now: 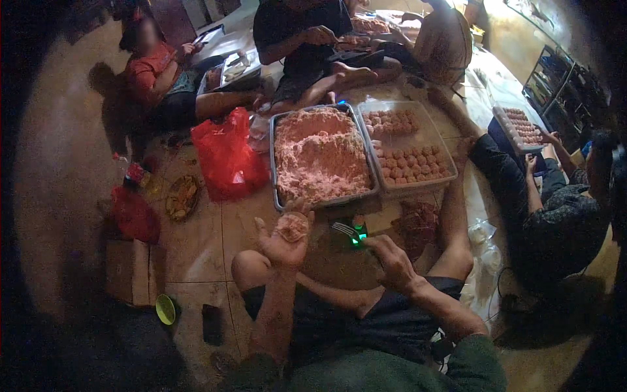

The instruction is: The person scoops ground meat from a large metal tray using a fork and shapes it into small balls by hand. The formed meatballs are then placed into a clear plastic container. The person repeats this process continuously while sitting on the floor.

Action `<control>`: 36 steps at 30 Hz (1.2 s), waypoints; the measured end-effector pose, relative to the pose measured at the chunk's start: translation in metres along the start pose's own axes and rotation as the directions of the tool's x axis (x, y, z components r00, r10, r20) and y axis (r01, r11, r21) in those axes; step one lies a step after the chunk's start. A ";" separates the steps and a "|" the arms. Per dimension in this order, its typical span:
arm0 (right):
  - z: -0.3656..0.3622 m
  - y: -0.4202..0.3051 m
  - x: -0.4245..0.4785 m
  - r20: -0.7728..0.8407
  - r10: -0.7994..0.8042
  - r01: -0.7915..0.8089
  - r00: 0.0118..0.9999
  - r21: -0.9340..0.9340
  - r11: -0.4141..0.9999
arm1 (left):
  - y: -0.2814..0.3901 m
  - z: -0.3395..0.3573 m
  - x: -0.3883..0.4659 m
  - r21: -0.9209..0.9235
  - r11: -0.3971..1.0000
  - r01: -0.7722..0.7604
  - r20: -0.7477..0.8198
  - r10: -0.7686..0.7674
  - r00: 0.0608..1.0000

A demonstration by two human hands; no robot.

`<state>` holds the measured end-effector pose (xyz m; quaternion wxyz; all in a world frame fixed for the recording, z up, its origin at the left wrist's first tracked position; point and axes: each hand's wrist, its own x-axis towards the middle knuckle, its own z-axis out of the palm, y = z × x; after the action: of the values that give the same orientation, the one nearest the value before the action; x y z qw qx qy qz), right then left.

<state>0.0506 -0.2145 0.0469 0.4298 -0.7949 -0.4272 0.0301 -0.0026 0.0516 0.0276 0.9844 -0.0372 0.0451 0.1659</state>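
My left hand (pixel 281 247) is turned palm up, its fingers towards the tray, and a flattened piece of pinkish mixture (pixel 292 227) rests on it. My right hand (pixel 396 262) grips a metal fork (pixel 346 229), tines pointing left. Beneath the fork glows the green display (pixel 360 238) of a small device, possibly a digital scale, with a small pinkish lump (pixel 359 219) just beyond it. Ahead of both hands, a large tray (pixel 276 161) holds crumbly pink mixture (pixel 323 147), dug lower at the front. Beside it, a clear plastic box (pixel 431 130) contains rows of pinkish balls (pixel 414 164).
A red plastic bag (pixel 230 157) and a plate of food (pixel 182 197) lie left on the tiled floor. Nearby are a cardboard box (pixel 128 272), a yellow-green bowl (pixel 165 309) and a dark flat object (pixel 212 325). Several people sit around; one at right handles another box of balls (pixel 520 127).
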 end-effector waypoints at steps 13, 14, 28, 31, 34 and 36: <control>-0.017 0.024 0.009 0.322 -0.167 0.292 0.932 -0.393 0.872 | -0.043 -0.004 -0.018 0.178 0.821 0.542 0.013 -0.553 0.833; -0.008 0.043 0.009 0.392 -0.265 0.443 0.881 -0.482 0.756 | -0.044 -0.009 -0.017 0.062 0.775 0.629 0.160 -0.630 0.760; 0.031 -0.015 -0.008 0.094 0.214 -0.215 0.972 0.001 0.977 | -0.057 -0.038 -0.027 0.343 0.921 0.187 -0.104 -0.161 0.981; 0.038 -0.030 -0.011 0.108 0.303 -0.313 0.947 0.096 0.945 | -0.057 -0.055 -0.024 0.437 0.894 0.103 -0.103 -0.064 0.993; 0.046 -0.048 -0.011 0.043 0.309 -0.312 0.950 0.195 0.930 | -0.061 -0.054 -0.024 0.406 0.907 0.117 -0.113 -0.077 0.991; 0.039 -0.051 -0.015 0.164 0.371 -0.395 0.914 0.150 0.907 | -0.060 -0.052 -0.025 0.350 0.921 0.171 -0.111 -0.140 0.984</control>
<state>-0.0088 -0.1861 0.0542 0.4564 -0.8175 -0.2855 0.2047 -0.0107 -0.0172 -0.0182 0.9819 0.1326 0.1127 0.0745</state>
